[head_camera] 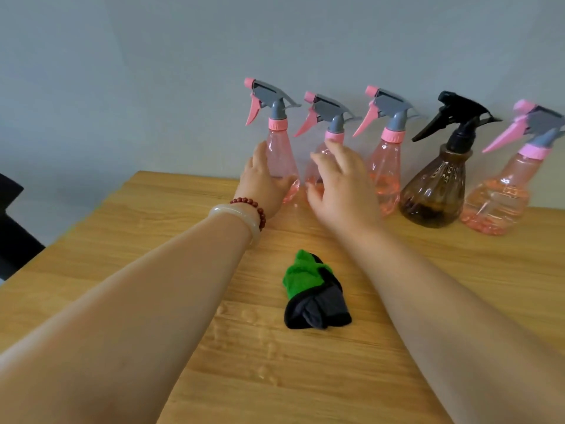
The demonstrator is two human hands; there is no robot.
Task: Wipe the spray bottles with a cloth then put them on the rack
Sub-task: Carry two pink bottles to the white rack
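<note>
Spray bottles (385, 191), five, upright in a row along the far edge of the counter (153, 240), close against the grey wall (153, 71). Four in clear pink plastic with grey heads and pink triggers; one in dark brown with a black head. All nozzles pointing left.

Leftmost pink bottle (279, 148) grasped low on its body by the left hand (263, 185): thumb up along the bottle's left side, fingers curled round towards its base. Base down on the counter, or very near it; hard to tell which. On that wrist a bracelet of red beads (255, 206) and, just behind it, a pale bangle (238, 214).

Second pink bottle (334, 136) mostly hidden behind the right hand (342, 185). That hand released, fingers spread and slightly blurred, holding nothing, fingertips up near the bottle's pink collar. Touching the bottle or just short of it: cannot tell.

Third pink bottle (386, 160) just right of the right hand, untouched. Then the dark bottle (437, 191), then the rightmost pink bottle (501, 197), partly blurred at the frame's edge.

Cloth (315, 292), green and dark grey, crumpled in a small heap on the counter between the two forearms, apart from both hands and well short of the bottles. Shiny wet-looking patches on the wood just left of the cloth.

Dark object (15, 234) at the left edge, beyond the counter, too cropped to identify.
</note>
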